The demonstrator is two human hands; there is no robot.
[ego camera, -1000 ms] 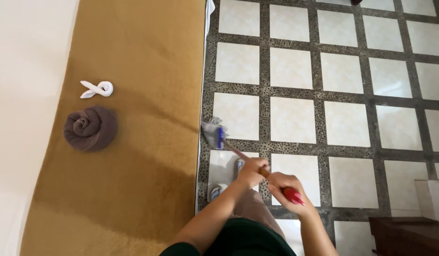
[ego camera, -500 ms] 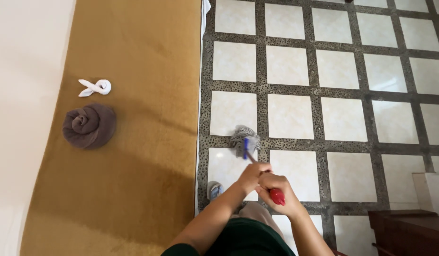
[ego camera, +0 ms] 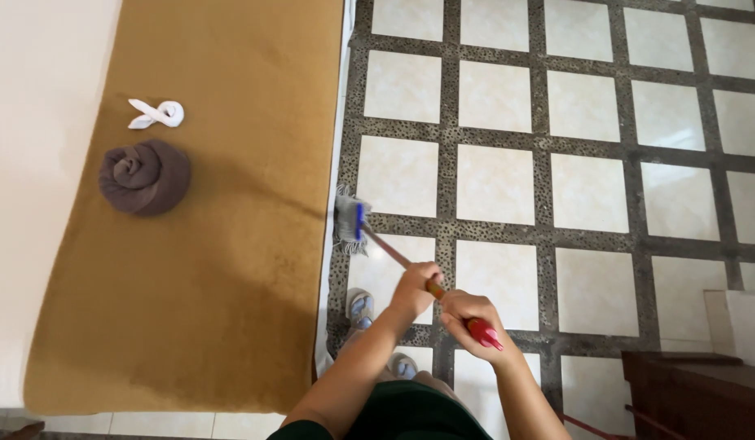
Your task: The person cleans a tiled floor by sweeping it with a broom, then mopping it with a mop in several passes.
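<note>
Bed (ego camera: 190,269): left half of view, edge running alongside the tiled floor (ego camera: 589,195).
Rolled towel (ego camera: 145,177): on the bed, far-left part — small knotted cloth (ego camera: 156,114) just behind it.
Broom head (ego camera: 349,223): on the floor, against the bed's edge.
Handle (ego camera: 394,257): slanting back from head to both hands — left hand (ego camera: 416,288) ahead, right hand (ego camera: 468,319) at the end.
Wooden furniture (ego camera: 691,391): lower right corner.
</note>
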